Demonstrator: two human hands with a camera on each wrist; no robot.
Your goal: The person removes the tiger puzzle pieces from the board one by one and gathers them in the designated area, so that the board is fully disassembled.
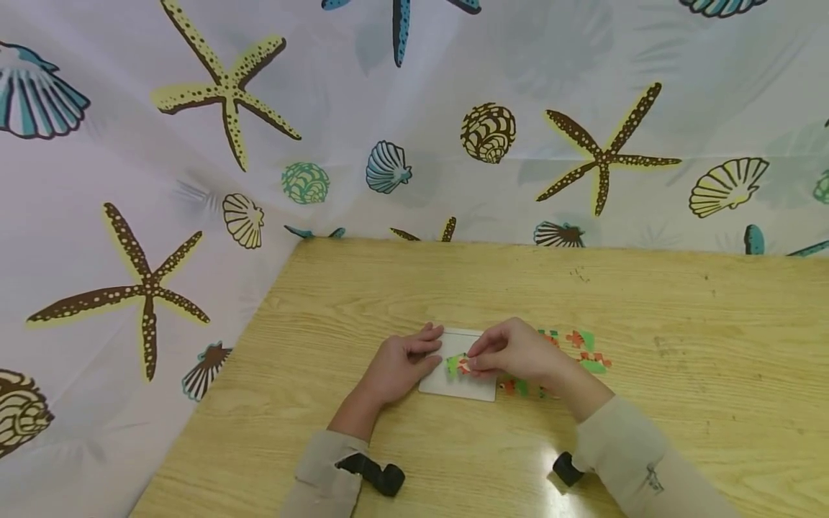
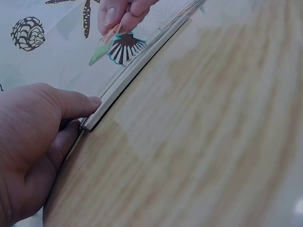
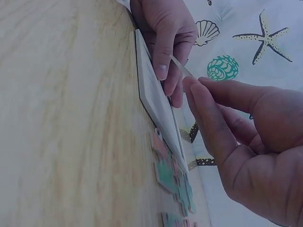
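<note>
A flat white puzzle board lies on the table. My left hand holds its left side, the thumb on top and the other fingers by the edge, as the left wrist view also shows. Above the board, my right hand pinches a green and red jigsaw piece between thumb and fingertips. The left wrist view has this jigsaw piece tilted and apart from the board. Seen from the right wrist, the piece is edge-on, near the left thumb.
Several loose green and red jigsaw pieces lie on the wooden table right of the board, some partly hidden by the right hand. A white cloth with shells and starfish hangs behind and to the left. Black wrist mounts stick out from the sleeves.
</note>
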